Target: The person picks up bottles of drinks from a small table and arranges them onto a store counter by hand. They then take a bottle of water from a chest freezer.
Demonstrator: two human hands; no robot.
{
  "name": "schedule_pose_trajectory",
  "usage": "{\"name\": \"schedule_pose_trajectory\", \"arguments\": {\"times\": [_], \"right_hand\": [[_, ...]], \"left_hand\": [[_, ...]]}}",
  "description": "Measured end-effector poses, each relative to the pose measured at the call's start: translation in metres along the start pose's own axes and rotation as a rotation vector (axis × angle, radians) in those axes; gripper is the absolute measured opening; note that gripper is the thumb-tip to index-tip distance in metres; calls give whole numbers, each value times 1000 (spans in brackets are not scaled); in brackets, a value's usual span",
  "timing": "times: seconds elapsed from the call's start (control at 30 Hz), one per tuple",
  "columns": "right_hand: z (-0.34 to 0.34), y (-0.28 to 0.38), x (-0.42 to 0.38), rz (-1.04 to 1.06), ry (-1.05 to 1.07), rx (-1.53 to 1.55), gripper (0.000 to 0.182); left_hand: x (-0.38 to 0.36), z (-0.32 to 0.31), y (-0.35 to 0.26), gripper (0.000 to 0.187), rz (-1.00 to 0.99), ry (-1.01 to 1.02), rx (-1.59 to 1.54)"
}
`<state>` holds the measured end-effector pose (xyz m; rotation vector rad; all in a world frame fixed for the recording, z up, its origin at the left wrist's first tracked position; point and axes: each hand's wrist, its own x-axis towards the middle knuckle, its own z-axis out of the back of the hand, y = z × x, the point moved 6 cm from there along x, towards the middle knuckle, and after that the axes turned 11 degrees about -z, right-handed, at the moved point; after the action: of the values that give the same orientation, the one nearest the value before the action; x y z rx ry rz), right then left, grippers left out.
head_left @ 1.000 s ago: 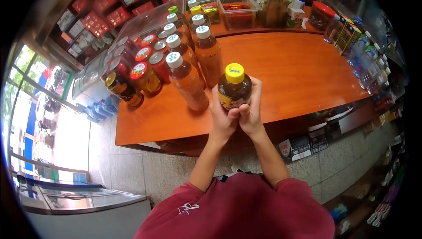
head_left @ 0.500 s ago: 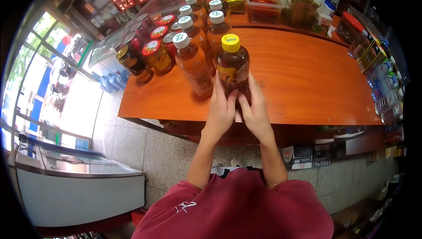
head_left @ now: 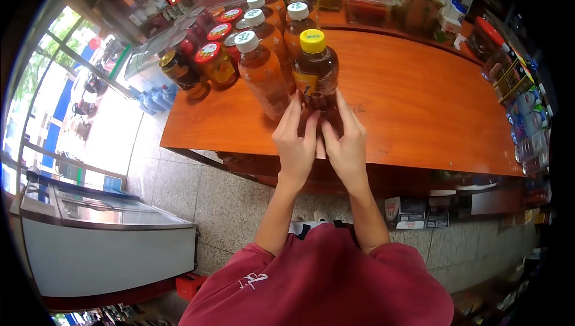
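Observation:
A dark drink bottle with a yellow cap stands upright near the front edge of the wooden counter. My left hand curves round its lower left side, and my right hand round the lower right. Both thumbs lie across the front near the base; the fingertips behind are partly hidden. Just left of it is a lighter bottle with a white cap, close to my left fingers. Behind these two, more capped bottles run back in rows.
Jars with red lids and a black-and-gold can stand left of the bottles. Clear plastic tubs line the counter's back. Packaged goods crowd the right end. A white chest freezer is at lower left.
The view has shifted slightly. My hands sit a little lower on the yellow-capped bottle and my thumbs have spread slightly apart; the bottle stays beside the white-capped one.

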<state>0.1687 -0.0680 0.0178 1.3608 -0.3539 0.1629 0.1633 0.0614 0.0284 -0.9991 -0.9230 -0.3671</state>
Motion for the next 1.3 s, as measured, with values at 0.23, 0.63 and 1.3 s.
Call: {"name": "schedule_pose_trajectory", "arguments": {"times": [0.23,0.63,1.3], "right_hand": [[-3,0,-1,34,-64,-145,61],[-6,6,7,54,-94,-189,47],[-15,10,11,80,-88,-330,46]], "left_hand": [[-2,6,-7,34,-86,-89,58],[-7,10,4,27,4,-136,-31],[-3,12,4,28,-1,-28,85]]}}
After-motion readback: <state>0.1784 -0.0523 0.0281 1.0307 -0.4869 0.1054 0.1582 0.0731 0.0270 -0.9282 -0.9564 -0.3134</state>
